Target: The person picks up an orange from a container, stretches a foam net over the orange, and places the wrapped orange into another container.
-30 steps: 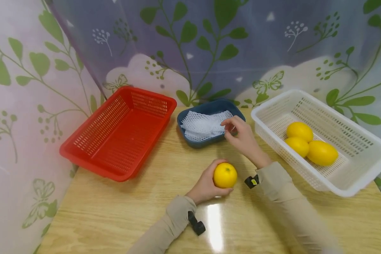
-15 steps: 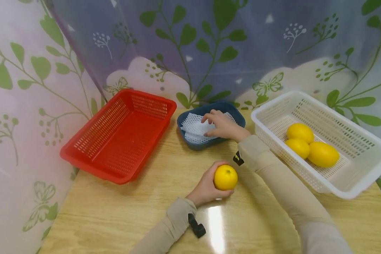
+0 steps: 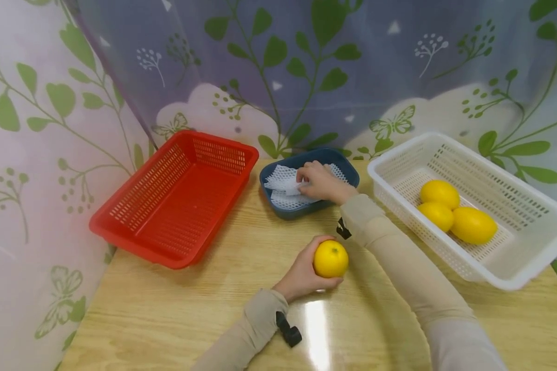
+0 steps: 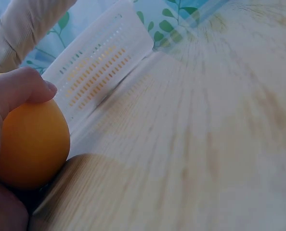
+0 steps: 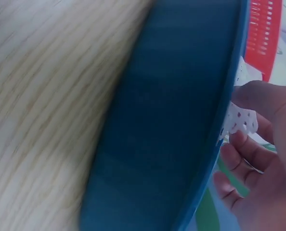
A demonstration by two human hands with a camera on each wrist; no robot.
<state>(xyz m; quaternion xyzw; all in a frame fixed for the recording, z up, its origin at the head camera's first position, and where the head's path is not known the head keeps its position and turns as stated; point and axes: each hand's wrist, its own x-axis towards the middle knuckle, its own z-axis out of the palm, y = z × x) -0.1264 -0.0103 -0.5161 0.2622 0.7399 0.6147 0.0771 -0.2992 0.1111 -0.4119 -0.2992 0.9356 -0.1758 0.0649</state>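
My left hand (image 3: 308, 270) grips a yellow lemon (image 3: 331, 259) just above the table, fingers and thumb round its sides. The left wrist view shows the thumb over the same lemon (image 4: 34, 139). At the dark blue tray (image 3: 290, 213), my right hand (image 3: 322, 181) pinches a white foam fruit net (image 3: 283, 180) from the several lying flat there. In the right wrist view, thumb and fingers close on the holed net (image 5: 243, 118) at the tray's rim; part of the net is hidden behind the tray wall (image 5: 167, 115).
A red plastic basket (image 3: 211, 226) stands at the left. At the right is a white basket (image 3: 445, 263) with 3 yellow lemons (image 3: 473, 225) in it. The wooden table (image 3: 167, 314) meets a patterned curtain (image 3: 278, 103) at the back.
My right hand has moved left and over the blue tray, and its fingers have closed on a foam net. My left hand keeps the lemon in nearly the same place.
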